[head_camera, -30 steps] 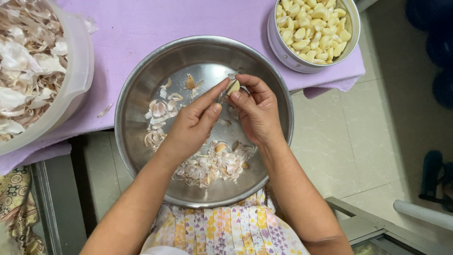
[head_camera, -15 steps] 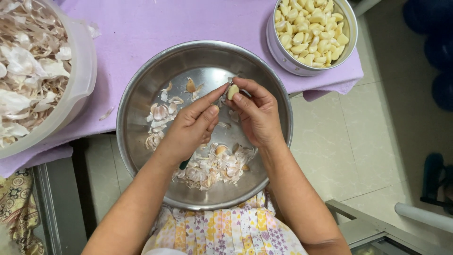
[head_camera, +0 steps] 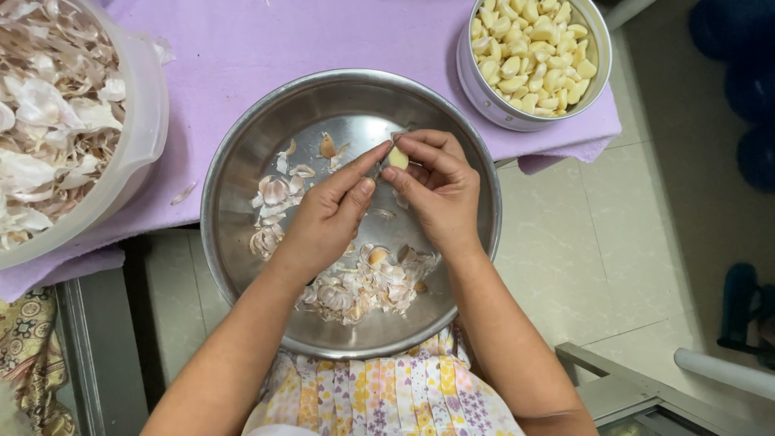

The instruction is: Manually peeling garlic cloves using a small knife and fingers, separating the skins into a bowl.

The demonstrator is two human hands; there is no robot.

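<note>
While held over the wide round steel bowl (head_camera: 242, 186), a small pale garlic clove (head_camera: 398, 157) is pinched between the fingertips of both hands — the left hand (head_camera: 327, 222) and the right hand (head_camera: 440, 194) are closed on it together. Papery skins (head_camera: 363, 287) are scattered across the bowl's bottom — peeled cloves are heaped in a smaller steel pot (head_camera: 484, 97) on the purple cloth (head_camera: 266, 40).

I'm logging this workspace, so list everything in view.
Steel bowl: one, silver, centre, on lap.
Clove: one, pale yellow, held between both hands.
Skins: many, white-pink, in steel bowl.
Pot: one, metal, top right, full of peeled yellow cloves.
Tub: one, clear plastic, top left, full of skins.
Cloth: one, purple, under pot and tub.
Left hand: fingers on clove.
Right hand: fingers on clove.
</note>
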